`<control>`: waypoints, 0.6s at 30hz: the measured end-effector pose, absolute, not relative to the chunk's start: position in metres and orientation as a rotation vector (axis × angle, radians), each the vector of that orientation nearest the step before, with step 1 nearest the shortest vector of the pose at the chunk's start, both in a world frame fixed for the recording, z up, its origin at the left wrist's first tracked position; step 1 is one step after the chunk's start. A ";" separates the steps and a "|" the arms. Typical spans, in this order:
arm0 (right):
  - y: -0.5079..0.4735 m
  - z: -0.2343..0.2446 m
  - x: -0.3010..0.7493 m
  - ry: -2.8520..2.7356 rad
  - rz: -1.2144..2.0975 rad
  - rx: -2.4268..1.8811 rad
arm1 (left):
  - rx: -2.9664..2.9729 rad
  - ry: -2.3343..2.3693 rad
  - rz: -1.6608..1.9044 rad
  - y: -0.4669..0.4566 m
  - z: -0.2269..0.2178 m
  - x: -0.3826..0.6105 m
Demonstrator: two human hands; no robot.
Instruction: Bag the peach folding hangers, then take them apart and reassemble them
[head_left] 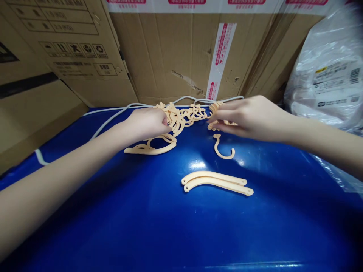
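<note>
A pile of peach-coloured plastic hook pieces lies at the back of a glossy blue surface. My left hand is curled shut on pieces at the pile's left end, with a curved piece lying just under it. My right hand reaches in from the right and pinches pieces at the pile's right end. A single hook lies loose below my right hand. Two long curved arms lie side by side nearer to me.
Large cardboard boxes wall off the back and left. A clear plastic bag with labels stands at the right. A white cable runs along the back edge of the blue surface, behind the pile.
</note>
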State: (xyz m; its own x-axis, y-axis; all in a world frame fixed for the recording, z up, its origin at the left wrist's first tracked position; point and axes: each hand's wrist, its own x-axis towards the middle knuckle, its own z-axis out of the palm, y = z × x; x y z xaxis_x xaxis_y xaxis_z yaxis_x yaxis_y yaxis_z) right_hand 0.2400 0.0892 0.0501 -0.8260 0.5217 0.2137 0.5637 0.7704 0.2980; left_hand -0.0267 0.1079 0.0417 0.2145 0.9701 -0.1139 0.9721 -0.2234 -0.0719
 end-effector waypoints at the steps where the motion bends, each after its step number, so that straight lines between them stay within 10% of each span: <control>1: 0.102 0.051 0.228 -2.871 -0.612 -0.918 | 2.441 1.945 -0.199 0.108 0.042 -0.027; 18: 0.212 0.037 0.139 -3.021 -0.741 -0.814 | 2.373 1.901 0.007 0.115 0.036 -0.039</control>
